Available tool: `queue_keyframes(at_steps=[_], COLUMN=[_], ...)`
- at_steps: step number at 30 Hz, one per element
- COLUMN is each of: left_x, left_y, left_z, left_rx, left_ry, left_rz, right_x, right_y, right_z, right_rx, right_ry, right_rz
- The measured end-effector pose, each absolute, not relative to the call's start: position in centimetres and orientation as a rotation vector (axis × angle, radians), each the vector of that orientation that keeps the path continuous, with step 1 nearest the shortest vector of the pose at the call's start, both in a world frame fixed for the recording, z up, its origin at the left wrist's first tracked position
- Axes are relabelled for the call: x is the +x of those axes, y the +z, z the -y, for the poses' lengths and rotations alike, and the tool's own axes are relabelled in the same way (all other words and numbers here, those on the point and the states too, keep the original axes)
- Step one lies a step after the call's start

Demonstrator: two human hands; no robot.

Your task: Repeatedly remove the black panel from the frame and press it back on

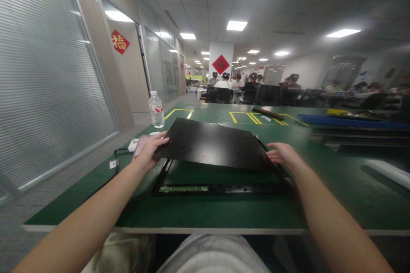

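Observation:
A thin black flat panel, like a screen panel, is tilted over a black rectangular frame on the green table. My left hand is closed on the panel's left edge, thumb on top, holding that side raised. By the right edge is my right hand, fingers stretched out; the fingertips are close to the panel's corner, and whether they touch it I cannot tell. Along the frame's front side runs a green circuit board strip. The panel hides most of the frame's far side.
A water bottle stands at the table's left edge, near a phone and a cable. Yellow tape marks the far side, by a dark brown strip. Blue and black long parts and a white bar lie right. People sit beyond.

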State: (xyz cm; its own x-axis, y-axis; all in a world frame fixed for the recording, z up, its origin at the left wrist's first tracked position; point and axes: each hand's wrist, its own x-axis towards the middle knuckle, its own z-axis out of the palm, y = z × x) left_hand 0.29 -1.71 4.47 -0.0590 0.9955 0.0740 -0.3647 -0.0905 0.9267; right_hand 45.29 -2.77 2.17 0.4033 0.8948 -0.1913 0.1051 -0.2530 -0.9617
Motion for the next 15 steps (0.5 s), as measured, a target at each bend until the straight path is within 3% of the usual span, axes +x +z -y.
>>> queue_keyframes(at_steps=[15], left_x=[0.2], left_y=[3.2], left_z=[1.4], left_rx=[1.038], left_ry=[1.345], left_rz=[-1.053], right_x=[46.0], right_y=[1.6], right_z=[2.2], right_rx=[-1.900], right_ry=[0.689], right_rz=[1.075])
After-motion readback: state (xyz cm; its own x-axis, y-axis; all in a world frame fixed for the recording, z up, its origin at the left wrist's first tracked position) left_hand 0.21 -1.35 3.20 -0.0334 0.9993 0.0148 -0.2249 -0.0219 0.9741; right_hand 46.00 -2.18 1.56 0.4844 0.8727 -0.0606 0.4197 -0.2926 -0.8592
